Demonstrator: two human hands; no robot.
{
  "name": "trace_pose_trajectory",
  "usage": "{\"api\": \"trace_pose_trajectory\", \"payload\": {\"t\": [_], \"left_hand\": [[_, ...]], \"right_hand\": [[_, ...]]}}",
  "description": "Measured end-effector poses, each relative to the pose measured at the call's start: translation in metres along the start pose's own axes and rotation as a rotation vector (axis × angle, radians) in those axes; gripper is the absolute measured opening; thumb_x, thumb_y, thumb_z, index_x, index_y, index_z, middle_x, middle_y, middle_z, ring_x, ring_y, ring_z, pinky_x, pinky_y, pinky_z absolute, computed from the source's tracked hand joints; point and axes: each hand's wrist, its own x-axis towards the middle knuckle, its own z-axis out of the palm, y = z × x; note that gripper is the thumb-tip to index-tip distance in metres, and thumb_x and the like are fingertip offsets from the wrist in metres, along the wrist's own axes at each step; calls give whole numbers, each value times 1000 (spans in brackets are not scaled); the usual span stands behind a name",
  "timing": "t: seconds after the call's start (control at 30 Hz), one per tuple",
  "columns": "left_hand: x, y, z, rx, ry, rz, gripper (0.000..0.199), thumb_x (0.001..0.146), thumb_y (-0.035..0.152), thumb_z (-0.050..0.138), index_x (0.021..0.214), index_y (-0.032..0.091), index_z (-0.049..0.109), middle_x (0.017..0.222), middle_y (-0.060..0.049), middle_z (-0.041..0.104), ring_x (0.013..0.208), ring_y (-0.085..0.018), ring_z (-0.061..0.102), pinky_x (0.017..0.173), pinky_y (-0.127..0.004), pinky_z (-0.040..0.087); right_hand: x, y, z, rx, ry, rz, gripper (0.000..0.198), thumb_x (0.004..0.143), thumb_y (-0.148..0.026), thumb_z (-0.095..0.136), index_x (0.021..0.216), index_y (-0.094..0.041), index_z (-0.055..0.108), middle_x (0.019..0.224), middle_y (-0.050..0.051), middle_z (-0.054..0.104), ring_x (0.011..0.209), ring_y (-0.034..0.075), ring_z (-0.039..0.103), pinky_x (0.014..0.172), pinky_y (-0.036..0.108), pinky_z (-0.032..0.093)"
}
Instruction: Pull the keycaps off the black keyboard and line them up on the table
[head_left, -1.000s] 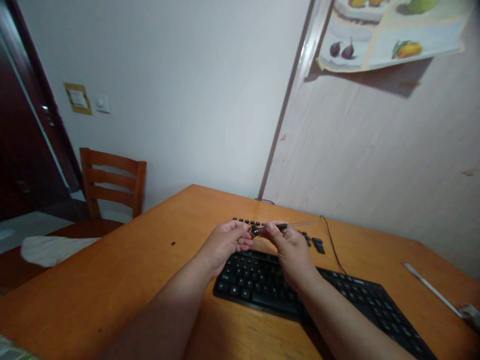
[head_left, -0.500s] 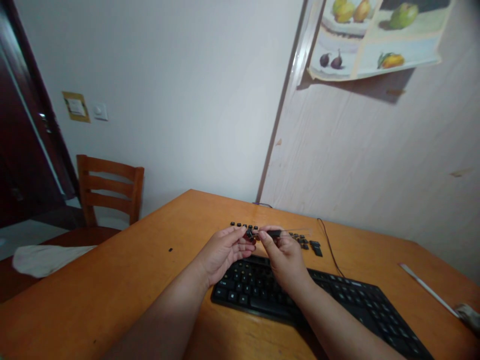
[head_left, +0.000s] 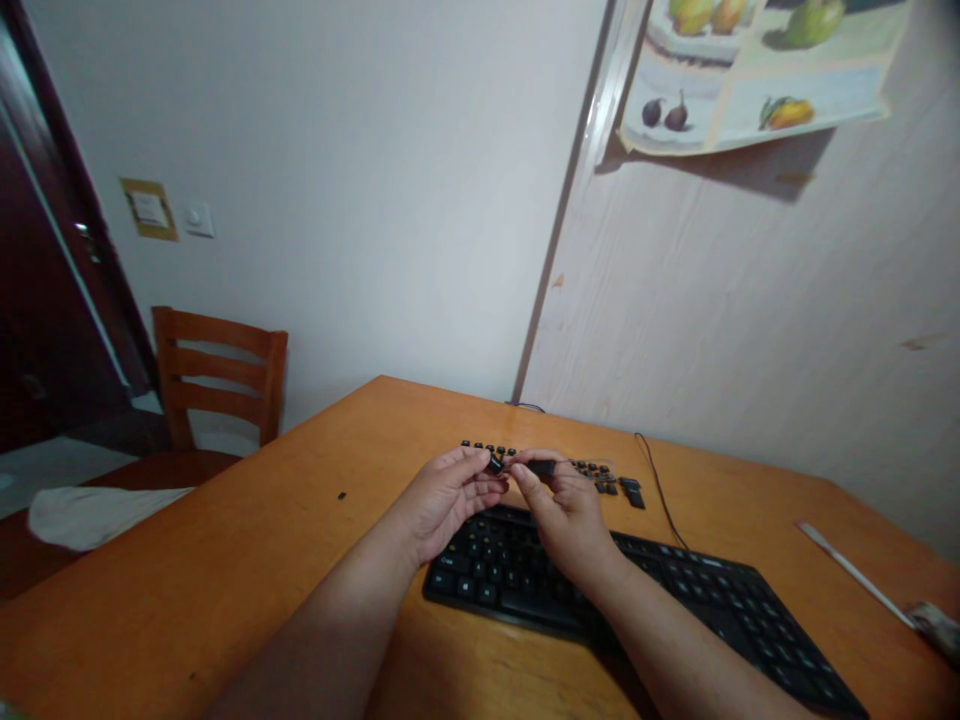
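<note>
Bench, orange-brown wood, carrying one black keyboard, taken here as the reference for all places. Pale wall, beyond the keyboard. Poster of painted fruit, high on the wall beyond the keyboard, lower edge curling. Wooden chair, well to the left of the keyboard, past the bench edge; white cloth on its seat side. Dark door, farther left again.

Edges: left bench edge, slanting, well apart from the keyboard; far edge near the wall, beyond it. Room: broad stretch of wood left of the keyboard, bearing one small dark piece; narrower strip beyond it, bearing loose keycaps, partly hidden by the hands, and a thin cable. White strip, right of the keyboard, lying aslant.

Left hand, above the keyboard's far left part: fingers pinching a small black keycap. Right hand, beside it, above the keyboard's far edge: fingers closed round a dark-handled tool. Tool's long axis roughly level, left to right; thin wires running out rightward, other end pointing left at the keycap; contact between the two cannot be told. Keyboard's long axis, left to right, its right end slanting nearer the wearer
</note>
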Motion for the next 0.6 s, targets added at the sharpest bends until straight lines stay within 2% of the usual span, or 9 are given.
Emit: {"api": "trace_pose_trajectory", "payload": {"t": [0.3,0.6], "left_hand": [[0,2,0,14,50,50,16,83,27,66,91,14,60,93,-11,71,76,-13,68,73,-25,53],[8,6,-11,-39,192,71,15,83,23,62,92,11,62,90,-14,73,74,-15,69,68,-24,55]], "right_hand": [[0,3,1,24,-5,-5,15,91,-32,59,99,-22,67,100,6,69,97,21,65,91,37,49],[2,2,-3,61,80,153,25,90,-43,58,91,-19,64,93,7,70,91,22,64,87,37,48]]}}
